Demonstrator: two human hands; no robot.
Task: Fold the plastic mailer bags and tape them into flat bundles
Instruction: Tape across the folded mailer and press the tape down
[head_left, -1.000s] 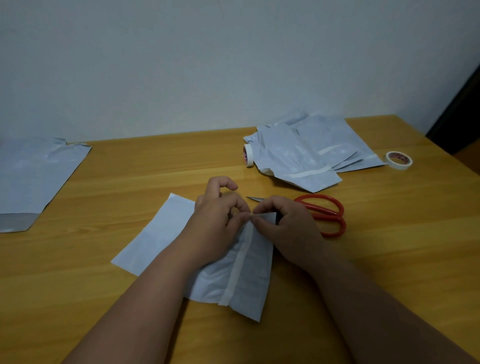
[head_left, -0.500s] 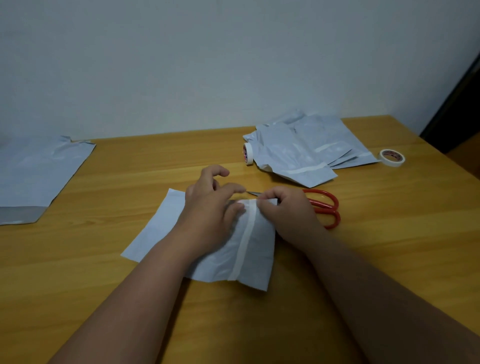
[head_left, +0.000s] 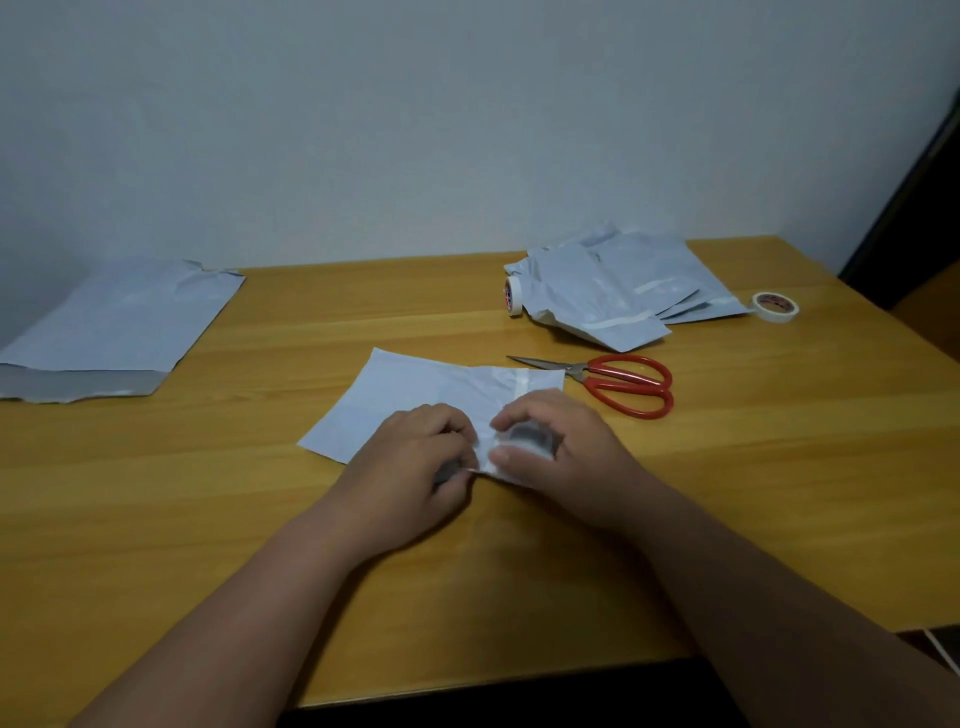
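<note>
Folded mailer bag (head_left: 415, 400) mid-counter (head_left: 727, 493) | left hand (head_left: 410, 467), right hand (head_left: 558, 452) both pinching near edge by tape strip (head_left: 521, 385) | risk: crooked tape, fold springing open if pinch loosens

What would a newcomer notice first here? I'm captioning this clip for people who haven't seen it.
Probably the two hands, left hand and right hand, gripping the near edge of a folded mailer bag at the table's centre. Next, the red scissors just right of it, with a heap of taped bundles behind. An unfolded mailer lies far left.
</note>
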